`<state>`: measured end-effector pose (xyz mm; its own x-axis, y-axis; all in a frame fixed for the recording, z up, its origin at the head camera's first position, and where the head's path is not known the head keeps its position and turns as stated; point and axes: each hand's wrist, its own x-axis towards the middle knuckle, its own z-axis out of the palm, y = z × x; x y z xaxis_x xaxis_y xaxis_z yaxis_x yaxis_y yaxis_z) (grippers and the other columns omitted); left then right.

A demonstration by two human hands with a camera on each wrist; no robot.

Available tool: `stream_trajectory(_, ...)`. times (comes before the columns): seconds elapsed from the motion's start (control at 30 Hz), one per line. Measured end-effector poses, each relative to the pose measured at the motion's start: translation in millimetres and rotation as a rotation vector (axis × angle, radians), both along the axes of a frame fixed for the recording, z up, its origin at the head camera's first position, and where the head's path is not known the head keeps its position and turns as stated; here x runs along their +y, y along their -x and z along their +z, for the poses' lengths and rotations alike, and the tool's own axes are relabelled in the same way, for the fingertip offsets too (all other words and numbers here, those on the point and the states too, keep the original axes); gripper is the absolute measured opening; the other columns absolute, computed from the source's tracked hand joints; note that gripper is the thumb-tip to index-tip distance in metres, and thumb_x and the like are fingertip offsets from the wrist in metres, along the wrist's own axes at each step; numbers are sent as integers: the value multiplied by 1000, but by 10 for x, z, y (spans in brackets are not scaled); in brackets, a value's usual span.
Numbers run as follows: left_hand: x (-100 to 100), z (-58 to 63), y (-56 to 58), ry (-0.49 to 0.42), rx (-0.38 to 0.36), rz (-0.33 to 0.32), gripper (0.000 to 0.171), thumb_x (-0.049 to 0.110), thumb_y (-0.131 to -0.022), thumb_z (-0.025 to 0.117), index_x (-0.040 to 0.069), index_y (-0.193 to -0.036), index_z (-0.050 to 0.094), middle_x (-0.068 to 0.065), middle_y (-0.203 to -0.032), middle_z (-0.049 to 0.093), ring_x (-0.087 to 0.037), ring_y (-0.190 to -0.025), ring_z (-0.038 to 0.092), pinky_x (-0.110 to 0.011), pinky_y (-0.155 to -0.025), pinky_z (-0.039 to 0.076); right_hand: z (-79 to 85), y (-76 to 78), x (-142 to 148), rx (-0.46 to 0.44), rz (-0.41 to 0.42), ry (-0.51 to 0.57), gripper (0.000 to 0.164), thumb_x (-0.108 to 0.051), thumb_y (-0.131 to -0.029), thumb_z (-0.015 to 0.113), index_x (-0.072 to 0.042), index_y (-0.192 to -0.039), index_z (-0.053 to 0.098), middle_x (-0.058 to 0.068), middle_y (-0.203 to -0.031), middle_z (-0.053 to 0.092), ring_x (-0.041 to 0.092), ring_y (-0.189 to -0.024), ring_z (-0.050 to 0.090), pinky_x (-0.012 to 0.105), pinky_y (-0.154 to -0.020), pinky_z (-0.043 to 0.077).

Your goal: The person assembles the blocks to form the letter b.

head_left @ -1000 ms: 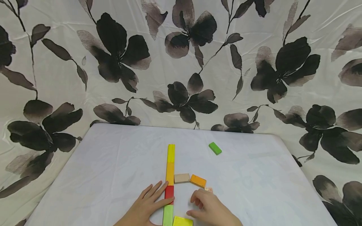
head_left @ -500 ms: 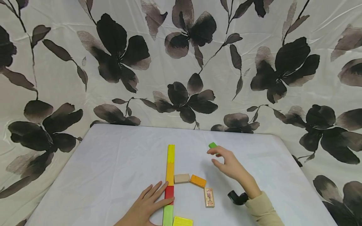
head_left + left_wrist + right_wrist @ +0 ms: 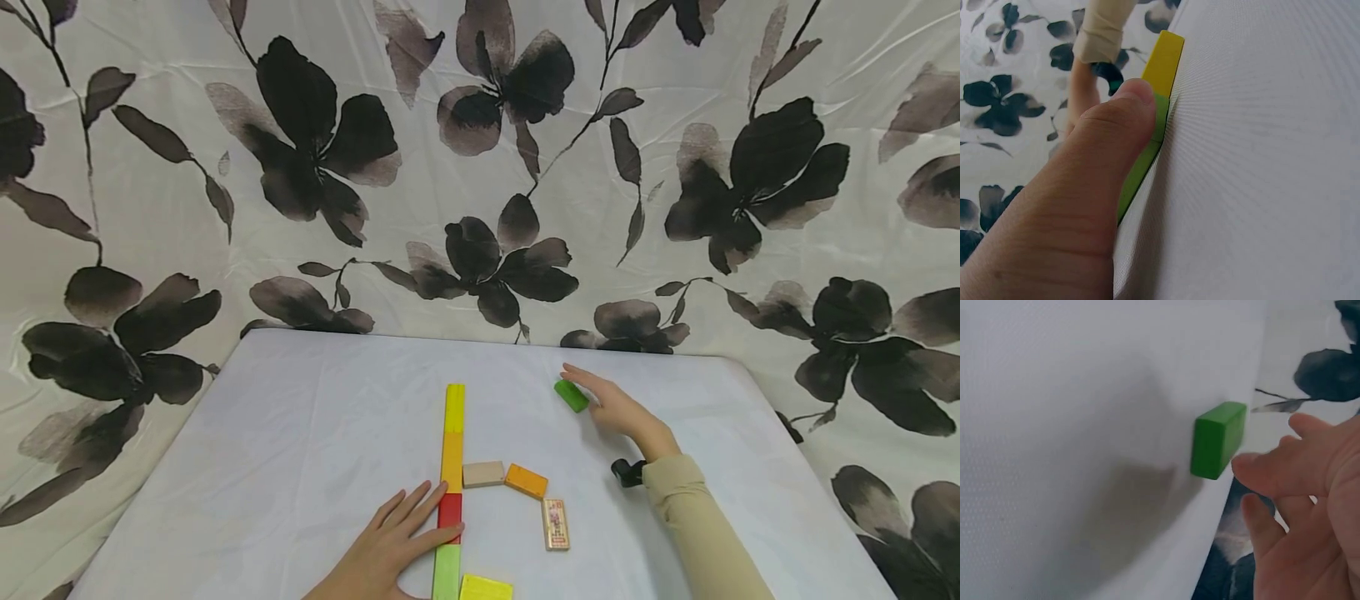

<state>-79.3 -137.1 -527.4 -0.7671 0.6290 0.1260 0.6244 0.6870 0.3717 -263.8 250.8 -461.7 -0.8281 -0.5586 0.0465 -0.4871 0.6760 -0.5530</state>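
A straight row of blocks runs up the table in the head view: a light green block (image 3: 446, 572), a red block (image 3: 450, 517), an orange-yellow block (image 3: 452, 461) and a yellow block (image 3: 455, 408) at the far end. My left hand (image 3: 393, 542) rests on it with fingers spread, thumb across the red block and fingertips at the row's left edge. In the left wrist view the thumb (image 3: 1116, 119) lies along the row. Farther off, my right hand (image 3: 615, 408) reaches around a green block (image 3: 572, 396), fingers extended behind it. The right wrist view shows its thumb right beside that block (image 3: 1217, 440).
Right of the row lie a beige block (image 3: 483, 475), an orange block (image 3: 527, 482) and a block with a printed face (image 3: 556, 525), forming a curve. Another yellow block (image 3: 486, 588) sits by the row's near end. Behind the table (image 3: 315, 400) hangs a floral cloth (image 3: 420, 183).
My right hand has left the printed block and moved away to the green block at the back right. The left hand has stayed in place on the row.
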Motion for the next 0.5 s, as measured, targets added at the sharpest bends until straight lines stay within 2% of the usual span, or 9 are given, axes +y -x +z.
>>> stream_trajectory(0.13, 3, 4, -4, -6, -23, 9, 82, 87, -76, 48, 50, -148, 38, 2, -164, 23, -29, -147, 25, -43, -112, 7, -67, 40, -13, -59, 26, -76, 65, 21, -85, 44, 5, -148, 40, 20, -158, 30, 41, -145, 26, 55, -115, 24)
stream_trajectory(0.23, 4, 7, -8, -6, -28, 8, 83, 88, -75, 48, 50, -149, 38, 2, -164, 23, -29, -147, 25, -50, -110, 13, -101, 48, -15, -52, 35, -105, 56, 14, -93, 48, 5, -147, 41, 21, -157, 32, 42, -143, 28, 55, -114, 26)
stream_trajectory(0.37, 5, 2, -11, -3, -12, 8, 83, 88, -76, 47, 50, -149, 38, 2, -164, 23, -29, -147, 25, -47, -111, 11, -138, 47, 5, -32, 26, -117, 53, 10, -95, 52, 4, -147, 42, 21, -157, 33, 42, -143, 30, 54, -114, 28)
stream_trajectory(0.5, 6, -14, -13, 0, 28, 8, 82, 87, -76, 47, 50, -149, 38, 1, -164, 24, -29, -147, 27, -32, -116, -5, -176, 26, 49, -12, 5, -120, 52, 7, -96, 56, 3, -146, 44, 22, -155, 34, 43, -141, 32, 55, -113, 29)
